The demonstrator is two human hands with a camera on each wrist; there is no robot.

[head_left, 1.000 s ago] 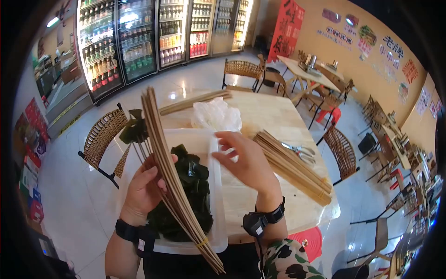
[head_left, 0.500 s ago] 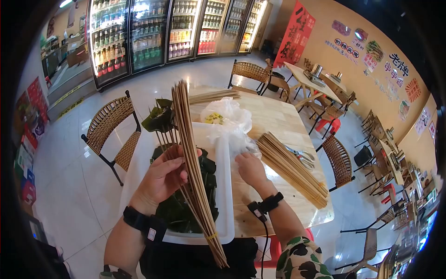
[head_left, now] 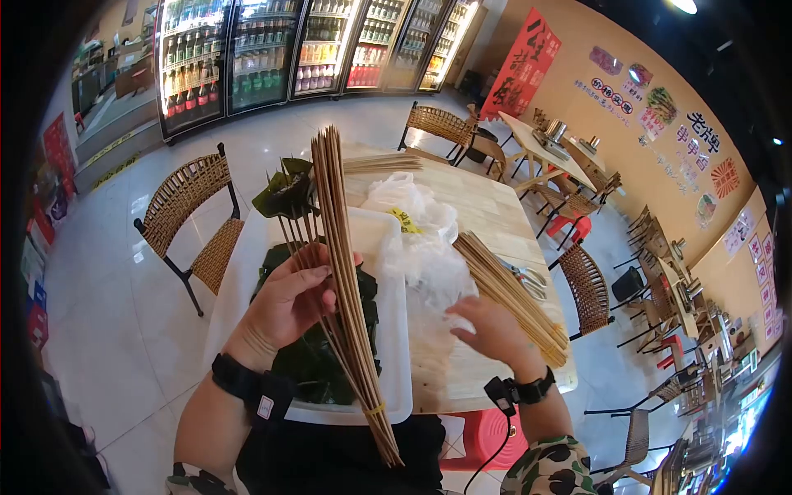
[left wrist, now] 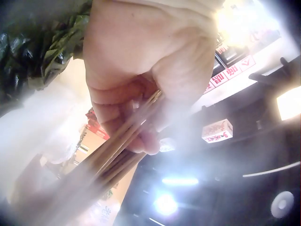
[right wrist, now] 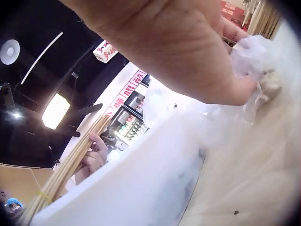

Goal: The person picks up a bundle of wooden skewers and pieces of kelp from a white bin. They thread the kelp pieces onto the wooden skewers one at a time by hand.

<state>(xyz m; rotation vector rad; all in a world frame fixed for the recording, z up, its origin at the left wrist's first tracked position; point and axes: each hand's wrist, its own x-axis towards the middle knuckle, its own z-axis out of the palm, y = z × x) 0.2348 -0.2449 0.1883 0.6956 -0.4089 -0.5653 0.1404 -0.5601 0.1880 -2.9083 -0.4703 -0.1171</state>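
My left hand (head_left: 293, 297) grips a tall bundle of bamboo skewers (head_left: 338, 239), tied with a yellow band near its lower end. Several thinner skewers in the same hand carry folded dark green kelp (head_left: 285, 190) at their tops. Below it, more kelp pieces (head_left: 318, 367) lie in a white plastic tray (head_left: 399, 330). To the tray's right, my right hand (head_left: 499, 334) pinches the near end of a thin, clear plastic bag (head_left: 429, 268). In the right wrist view, the crumpled bag (right wrist: 254, 54) shows between thumb and fingers.
A second banded skewer bundle (head_left: 516, 301) lies on the wooden table (head_left: 495, 194), with pliers or scissors (head_left: 532, 285) beside it. Loose skewers (head_left: 384, 163) are at the far edge. Woven chairs (head_left: 194, 219) stand around, and a red stool (head_left: 487, 433) sits below the near edge.
My right hand has moved from above the tray to the bag, then right and nearer, stretching the bag along the tray's side. The left hand still holds the skewers.
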